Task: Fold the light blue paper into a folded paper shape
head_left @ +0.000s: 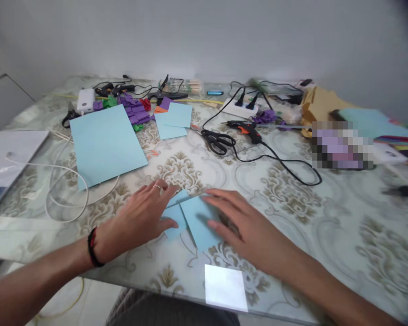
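At the centre of the frame, just above the lower edge of the patterned worktop [329, 242], left hand [139, 215] with fingers bent and thumb spread well away from them, thumb tip on the left blue piece [174, 218]; cannot tell whether actually gripping it. Just right of centre, right hand [246, 222] with fingers stretched out towards the left of the frame, thumb held apart from them, tips at the right side of the right blue piece [199, 222]; cannot tell how firmly touching. Both pieces lying between the two hands, side by side and slanted, edges meeting or slightly overlapping, cannot tell which. Below them, near the bottom edge of the frame, a bright white square [225, 287]. At left of centre, a large light-blue sheet [107, 145], partly over a looped white cable [66, 221]. At upper centre, two overlapping smaller blue sheets [178, 114], beside a heap of purple strips [136, 111]. Right of those, black-handled scissors [218, 142], then a black-and-orange glue gun [246, 129], and above it a white power strip [238, 109]. At upper right, crumpled tan paper [321, 105].
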Available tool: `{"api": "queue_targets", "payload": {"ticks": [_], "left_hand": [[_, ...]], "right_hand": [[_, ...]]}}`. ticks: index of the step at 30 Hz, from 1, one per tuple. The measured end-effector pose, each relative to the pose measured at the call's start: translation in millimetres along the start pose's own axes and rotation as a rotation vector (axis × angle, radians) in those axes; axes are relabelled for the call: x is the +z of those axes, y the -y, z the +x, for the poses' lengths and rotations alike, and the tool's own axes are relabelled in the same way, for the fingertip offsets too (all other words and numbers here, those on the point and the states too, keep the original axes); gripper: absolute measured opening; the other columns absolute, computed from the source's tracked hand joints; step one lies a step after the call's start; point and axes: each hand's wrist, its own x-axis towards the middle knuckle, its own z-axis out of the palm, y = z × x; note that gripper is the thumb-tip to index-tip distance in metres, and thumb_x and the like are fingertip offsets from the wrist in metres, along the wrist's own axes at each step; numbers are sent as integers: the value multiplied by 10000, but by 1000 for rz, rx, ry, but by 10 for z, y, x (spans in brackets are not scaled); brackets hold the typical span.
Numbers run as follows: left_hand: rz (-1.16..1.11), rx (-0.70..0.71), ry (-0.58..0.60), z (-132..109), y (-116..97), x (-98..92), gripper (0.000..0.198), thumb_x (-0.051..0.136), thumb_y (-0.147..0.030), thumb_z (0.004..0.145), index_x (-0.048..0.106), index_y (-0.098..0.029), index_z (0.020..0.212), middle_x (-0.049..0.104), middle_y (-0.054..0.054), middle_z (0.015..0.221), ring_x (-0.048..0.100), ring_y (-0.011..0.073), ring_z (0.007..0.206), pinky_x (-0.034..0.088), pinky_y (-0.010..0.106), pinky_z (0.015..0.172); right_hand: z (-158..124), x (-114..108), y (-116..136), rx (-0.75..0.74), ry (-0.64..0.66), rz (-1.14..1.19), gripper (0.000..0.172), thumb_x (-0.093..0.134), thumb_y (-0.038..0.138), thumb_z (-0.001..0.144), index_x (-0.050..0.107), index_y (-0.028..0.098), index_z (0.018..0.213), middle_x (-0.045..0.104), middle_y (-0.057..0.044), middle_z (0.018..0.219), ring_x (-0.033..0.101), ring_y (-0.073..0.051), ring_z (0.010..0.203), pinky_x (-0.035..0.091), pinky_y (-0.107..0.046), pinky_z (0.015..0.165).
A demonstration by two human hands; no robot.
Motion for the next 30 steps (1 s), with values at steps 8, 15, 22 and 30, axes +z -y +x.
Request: {"api": "queue_targets", "payload": {"ticks": [8,15,22,30], "left_hand": [[-161,-138,74,173,16,34,769,863,-332,790,452,-181,1421,734,73,1001,731,314,920,533,400,787],[-585,-49,141,189,136,-9,237,714,-411,907,629,-194,867,621,-17,799,584,170,711,410,274,620],[-1040,-206,46,169,159,-46,532,783,-480,857,576,-262,1296,641,-13,931,523,125,675,429,223,556],[-1130,-135,-26,142,135,-74,538,759,-437,902,557,-284,1377,589,-29,822,465,103,597,401,197,492]], "right_hand": [[227,22,78,396,53,378,661,789,224,817,549,227,1433,745,-17,858,684,-211,720,540,-337,655],[225,63,-57,391,-17,981,417,828,392,803,638,200,1121,762,-40,946,712,-204,840,561,-337,737],[225,54,-113,447,-99,1255,454,835,441,827,645,211,1169,673,35,782,637,-128,667,518,-256,620],[212,34,-104,448,-148,1271,418,831,445,827,685,211,1141,578,56,716,571,-109,630,491,-226,575]]}}
